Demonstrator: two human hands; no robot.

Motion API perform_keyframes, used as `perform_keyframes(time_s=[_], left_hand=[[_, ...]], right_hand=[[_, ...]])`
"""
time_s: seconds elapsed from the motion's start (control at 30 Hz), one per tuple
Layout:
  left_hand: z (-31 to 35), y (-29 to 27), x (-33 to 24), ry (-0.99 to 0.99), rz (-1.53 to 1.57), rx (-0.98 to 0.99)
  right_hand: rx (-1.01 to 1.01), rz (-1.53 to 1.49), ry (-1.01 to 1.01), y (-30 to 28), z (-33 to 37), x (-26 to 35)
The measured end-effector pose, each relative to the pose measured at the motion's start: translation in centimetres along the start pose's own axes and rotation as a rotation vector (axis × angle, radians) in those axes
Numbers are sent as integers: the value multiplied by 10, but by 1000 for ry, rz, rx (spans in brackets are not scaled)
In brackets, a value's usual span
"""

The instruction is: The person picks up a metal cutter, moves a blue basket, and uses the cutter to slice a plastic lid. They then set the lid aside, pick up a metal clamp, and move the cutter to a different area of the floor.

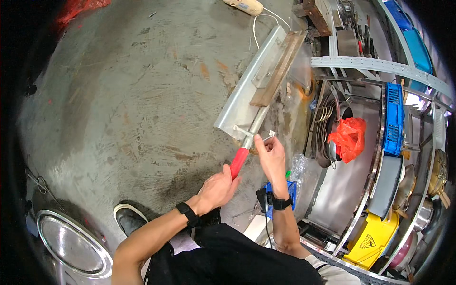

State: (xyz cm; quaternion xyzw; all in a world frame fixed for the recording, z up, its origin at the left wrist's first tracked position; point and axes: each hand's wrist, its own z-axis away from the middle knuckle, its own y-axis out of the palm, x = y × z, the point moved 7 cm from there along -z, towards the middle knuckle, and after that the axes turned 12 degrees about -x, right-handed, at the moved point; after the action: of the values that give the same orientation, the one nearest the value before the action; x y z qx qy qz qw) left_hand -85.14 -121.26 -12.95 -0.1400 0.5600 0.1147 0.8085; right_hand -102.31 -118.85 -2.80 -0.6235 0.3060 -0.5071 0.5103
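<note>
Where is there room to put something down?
The widest bare patch is grey floor left of the red-handled metal tool, beyond the shoe and oval metal tray. The right is crowded: metal rack, pans, red bag, blue crate.

Red handle [239,160], silvery sheet [236,105], brown board [277,73]

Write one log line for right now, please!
left hand: holding red cylindrical grip | right hand: at silver metal pole | long brown bar: beside bent silver sheet
</note>
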Motion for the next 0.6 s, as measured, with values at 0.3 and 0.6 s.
perform_keyframes(time_s=[0.3,0.6], left_hand=[[-8,6,-2,-24,17,-42],[-9,8,-2,-48,-11,-20]], right_hand=[[-92,-112,-55,23,9,-8],[-70,-185,-64,34,10,-20]])
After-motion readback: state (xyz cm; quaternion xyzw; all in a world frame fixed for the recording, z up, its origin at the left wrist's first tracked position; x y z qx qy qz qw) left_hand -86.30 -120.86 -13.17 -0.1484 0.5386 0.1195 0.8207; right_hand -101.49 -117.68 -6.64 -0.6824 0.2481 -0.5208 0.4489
